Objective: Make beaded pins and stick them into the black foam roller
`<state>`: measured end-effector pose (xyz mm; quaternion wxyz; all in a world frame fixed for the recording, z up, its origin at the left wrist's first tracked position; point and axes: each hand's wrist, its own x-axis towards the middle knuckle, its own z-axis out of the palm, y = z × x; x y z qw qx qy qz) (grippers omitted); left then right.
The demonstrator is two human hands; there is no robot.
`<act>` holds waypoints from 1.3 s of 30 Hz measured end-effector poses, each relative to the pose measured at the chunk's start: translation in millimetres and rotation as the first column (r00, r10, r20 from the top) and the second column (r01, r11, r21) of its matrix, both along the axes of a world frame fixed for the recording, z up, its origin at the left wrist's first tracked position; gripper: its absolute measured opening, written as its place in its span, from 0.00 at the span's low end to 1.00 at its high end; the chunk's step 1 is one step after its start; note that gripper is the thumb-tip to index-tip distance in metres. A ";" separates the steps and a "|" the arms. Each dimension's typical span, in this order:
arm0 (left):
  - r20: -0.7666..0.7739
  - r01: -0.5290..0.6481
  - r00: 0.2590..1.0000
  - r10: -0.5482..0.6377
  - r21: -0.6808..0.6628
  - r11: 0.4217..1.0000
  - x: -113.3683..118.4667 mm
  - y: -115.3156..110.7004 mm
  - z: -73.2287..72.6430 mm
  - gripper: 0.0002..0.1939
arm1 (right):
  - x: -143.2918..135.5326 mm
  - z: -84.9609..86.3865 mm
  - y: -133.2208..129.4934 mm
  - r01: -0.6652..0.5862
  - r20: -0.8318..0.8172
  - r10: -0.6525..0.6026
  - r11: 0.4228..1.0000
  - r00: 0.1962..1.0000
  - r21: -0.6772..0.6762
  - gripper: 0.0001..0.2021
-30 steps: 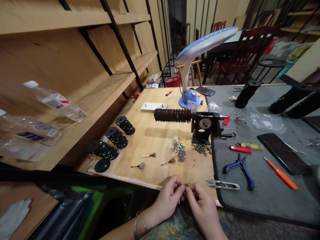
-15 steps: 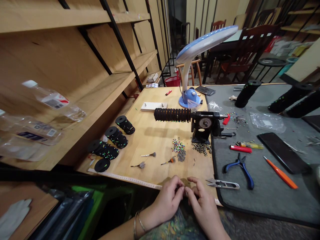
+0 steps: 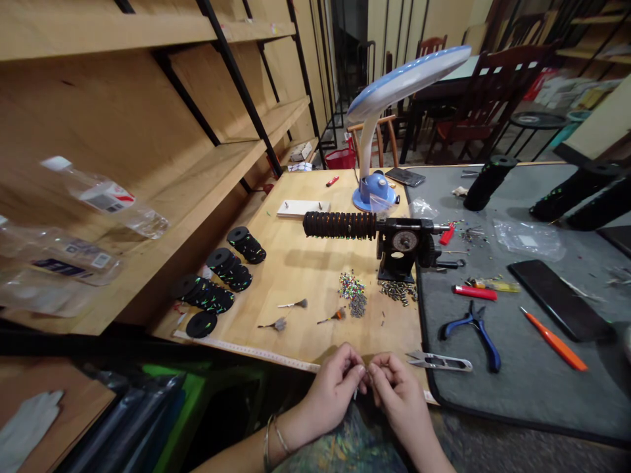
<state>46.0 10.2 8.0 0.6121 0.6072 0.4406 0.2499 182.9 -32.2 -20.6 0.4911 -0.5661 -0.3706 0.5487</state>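
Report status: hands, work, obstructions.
Left hand, right hand: fingertips nearly meeting. Small piece in left, mostly hidden. Snips lie to the right, apparently not blocking.

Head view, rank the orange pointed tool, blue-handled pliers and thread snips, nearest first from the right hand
1. Thread snips, just right of the right hand
2. Blue-handled pliers, beyond, on the grey mat
3. Orange pointed tool, same mat, farther right

Shot in a single view from a wearer's head on the near side of the desk lamp (image 3: 367, 143), facing forward and down; close over left hand (image 3: 335, 391) and right hand (image 3: 403, 397) before the lamp, wide enough to catch shelving (image 3: 235, 161) left of it and a wooden chair (image 3: 486, 89) beyond.
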 end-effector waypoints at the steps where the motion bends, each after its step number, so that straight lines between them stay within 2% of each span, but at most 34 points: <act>1: 0.006 -0.001 1.000 0.001 -0.003 1.000 0.7 0.0 -0.1 0.07 | -1.0 -0.5 0.6 0.017 -0.038 -0.018 1.000 0.999 -0.018 0.22; 5: -0.099 0.035 0.995 -0.026 0.081 0.996 2.0 -0.1 4.6 0.08 | -4.1 0.0 2.5 0.055 -0.135 -0.063 0.996 0.989 -0.065 0.24; 10: -0.257 0.141 0.963 -0.080 0.228 0.963 0.3 -1.1 8.4 0.06 | -1.7 0.8 3.9 0.079 -0.199 -0.102 0.989 0.975 -0.122 0.24; 15: -0.285 0.180 0.952 -0.108 0.239 0.954 -1.7 -1.0 11.6 0.06 | 4.1 2.2 4.0 0.072 -0.216 -0.101 0.988 0.971 -0.140 0.23; 19: -0.162 0.112 0.983 -0.085 0.165 0.980 0.3 -1.4 14.8 0.02 | 4.9 5.5 3.9 0.071 -0.200 -0.093 0.991 0.975 -0.112 0.24; 23: -0.033 0.020 0.999 -0.019 0.032 0.999 4.6 -2.9 10.8 0.24 | 4.0 5.6 1.8 0.069 -0.207 -0.085 0.994 0.975 -0.081 0.23; 24: -0.016 -0.005 1.000 0.005 0.001 1.000 5.3 -2.7 9.2 0.24 | 3.7 5.3 1.0 0.066 -0.208 -0.081 0.995 0.975 -0.077 0.22; 28: 0.076 -0.039 0.996 0.050 -0.147 0.988 6.5 1.9 4.9 0.09 | 2.8 4.5 -1.9 0.064 -0.185 -0.074 0.996 0.980 -0.063 0.22; 36: 0.224 -0.084 0.962 0.158 -0.307 0.948 8.3 4.9 0.1 0.16 | 2.4 5.2 -3.8 0.068 -0.147 -0.080 0.994 0.986 -0.084 0.23; 39: 0.236 -0.039 0.965 0.118 -0.315 0.948 8.3 4.2 5.6 0.16 | 3.3 3.7 -4.3 0.070 -0.157 -0.080 0.995 0.984 -0.069 0.22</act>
